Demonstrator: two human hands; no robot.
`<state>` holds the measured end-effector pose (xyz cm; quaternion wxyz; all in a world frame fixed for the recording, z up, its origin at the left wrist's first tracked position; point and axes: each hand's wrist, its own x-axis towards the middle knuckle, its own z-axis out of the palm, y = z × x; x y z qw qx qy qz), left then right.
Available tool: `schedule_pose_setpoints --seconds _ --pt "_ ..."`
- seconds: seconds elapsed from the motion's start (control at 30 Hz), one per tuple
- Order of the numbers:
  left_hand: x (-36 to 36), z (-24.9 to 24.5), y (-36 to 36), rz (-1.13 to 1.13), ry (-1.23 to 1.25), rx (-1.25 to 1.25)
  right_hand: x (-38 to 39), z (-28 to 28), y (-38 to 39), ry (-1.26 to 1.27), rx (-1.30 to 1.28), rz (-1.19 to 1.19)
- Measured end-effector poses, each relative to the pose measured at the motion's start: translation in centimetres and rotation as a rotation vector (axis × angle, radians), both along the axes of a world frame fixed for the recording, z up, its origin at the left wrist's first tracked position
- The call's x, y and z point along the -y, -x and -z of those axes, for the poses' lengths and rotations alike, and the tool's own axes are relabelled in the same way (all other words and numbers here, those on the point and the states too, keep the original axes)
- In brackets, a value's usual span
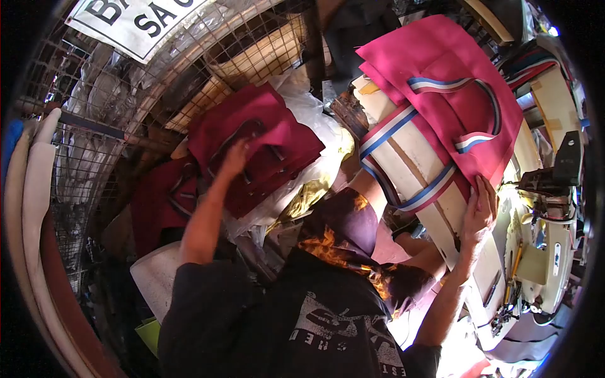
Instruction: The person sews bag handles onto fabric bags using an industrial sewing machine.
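Note:
A red fabric bag [447,82] lies flat on a pale worktable [435,217] in front of me to the right. Its striped red, white and blue strap handles [482,104] loop over the cloth and hang over the table edge. My right hand [480,211] rests at the bag's lower edge, fingers stretched out along the cloth. On my left, a stack of dark red fabric bags [271,151] sits on plastic wrapping. My left hand [236,159] is over the top of that stack, beside a dark strap. Motion blur hides its fingers.
A sewing machine [554,170] stands on the right side of the table. Pens and small tools [513,271] lie near it. To the left are a wire mesh wall [82,164] and upright fabric rolls [38,170]. A lettered sign [135,22] hangs at the top.

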<state>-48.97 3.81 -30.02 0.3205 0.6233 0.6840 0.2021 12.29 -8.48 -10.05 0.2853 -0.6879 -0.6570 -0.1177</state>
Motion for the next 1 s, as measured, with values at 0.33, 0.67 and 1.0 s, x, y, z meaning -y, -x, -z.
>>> schedule_pose_setpoints --seconds 0.33,0.67,1.0 --pt "-18.7 -33.8 -4.4 0.29 -0.26 -0.485 0.0 0.4 0.3 -0.002 -0.009 0.009" --pt "-12.0 -46.1 -30.4 0.595 -0.978 0.088 0.3 -0.6 0.8 -0.039 -0.039 0.04" --pt "-7.1 -19.0 -37.9 0.986 -0.924 -0.246 0.5 -1.3 0.9 -0.031 -0.054 0.048"
